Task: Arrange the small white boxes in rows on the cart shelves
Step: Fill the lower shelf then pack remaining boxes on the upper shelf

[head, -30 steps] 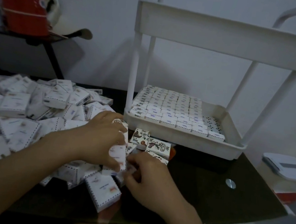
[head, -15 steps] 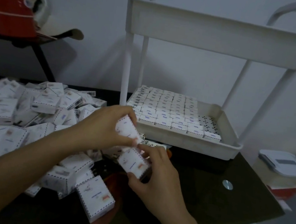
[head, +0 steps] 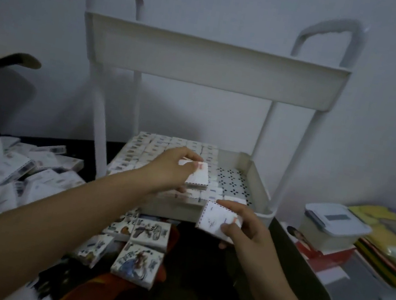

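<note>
cart (head: 212, 66): we are seeing the white two-tier cart standing on the dark table (head: 289, 268), close enough for both hands to reach.
loose pile (head: 6, 171): small white boxes are lying heaped at left, serving as stock.
lower shelf (head: 256, 177): it is taking the rows; its right side is showing bare perforated floor, so we judge that gap comes next.
packed rows (head: 166, 147): boxes are sitting edge to edge, filling left and middle.
left hand (head: 170, 169): apart from the other hand, it is gripping one white box (head: 197, 177) flat over the rows beside the gap.
right hand (head: 249, 230): it is gripping a second box (head: 217, 220) at the front rim, probably queued.
</note>
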A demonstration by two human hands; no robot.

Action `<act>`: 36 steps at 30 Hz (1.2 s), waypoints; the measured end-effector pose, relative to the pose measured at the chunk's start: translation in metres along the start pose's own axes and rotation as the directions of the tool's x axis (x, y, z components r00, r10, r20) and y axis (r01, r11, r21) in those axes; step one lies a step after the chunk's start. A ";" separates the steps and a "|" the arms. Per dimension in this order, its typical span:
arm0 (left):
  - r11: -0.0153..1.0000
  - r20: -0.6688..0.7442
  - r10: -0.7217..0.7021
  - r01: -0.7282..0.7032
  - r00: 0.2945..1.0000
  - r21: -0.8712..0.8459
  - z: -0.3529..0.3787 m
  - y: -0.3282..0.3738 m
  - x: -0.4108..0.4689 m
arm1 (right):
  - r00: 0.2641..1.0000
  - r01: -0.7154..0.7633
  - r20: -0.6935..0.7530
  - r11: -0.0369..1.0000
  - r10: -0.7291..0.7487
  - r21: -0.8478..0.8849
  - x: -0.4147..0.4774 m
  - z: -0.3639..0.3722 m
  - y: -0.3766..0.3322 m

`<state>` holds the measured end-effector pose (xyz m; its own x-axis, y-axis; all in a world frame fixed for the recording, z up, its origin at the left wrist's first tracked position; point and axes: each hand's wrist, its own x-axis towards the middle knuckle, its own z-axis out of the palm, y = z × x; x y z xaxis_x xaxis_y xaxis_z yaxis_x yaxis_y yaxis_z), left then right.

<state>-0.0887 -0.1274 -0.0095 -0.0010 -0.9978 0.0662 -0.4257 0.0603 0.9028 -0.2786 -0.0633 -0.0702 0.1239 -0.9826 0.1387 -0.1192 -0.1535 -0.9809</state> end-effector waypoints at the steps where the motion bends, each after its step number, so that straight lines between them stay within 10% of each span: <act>1: 0.996 0.022 -0.049 0.050 0.999 -0.070 0.008 0.005 0.008 | 1.000 0.000 -0.031 1.000 -0.001 -0.019 0.004 -0.008 0.001; 12: 0.906 0.125 -0.168 0.203 0.978 -0.371 0.062 0.026 0.070 | 0.973 0.033 -0.214 0.973 -0.084 -0.230 0.029 -0.070 0.003; 22: 0.994 0.222 0.101 -0.108 0.970 0.021 0.088 0.010 0.085 | 0.945 -0.004 -0.302 0.919 -0.125 -0.394 0.038 -0.081 0.029; 28: 0.765 0.456 0.209 -0.435 0.865 0.475 0.084 0.013 0.086 | 0.935 0.006 -0.316 0.899 -0.160 -0.438 0.037 -0.085 0.035; 36: 0.703 0.407 0.321 -0.504 0.855 0.503 0.087 0.019 0.084 | 0.926 0.094 -0.306 0.921 -0.220 -0.378 0.027 -0.085 0.029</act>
<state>-0.1759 -0.2124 -0.0239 -0.5063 -0.8447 0.1735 -0.7534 0.5311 0.3877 -0.3628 -0.1029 -0.0834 -0.1602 -0.9087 0.3856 -0.4704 -0.2732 -0.8391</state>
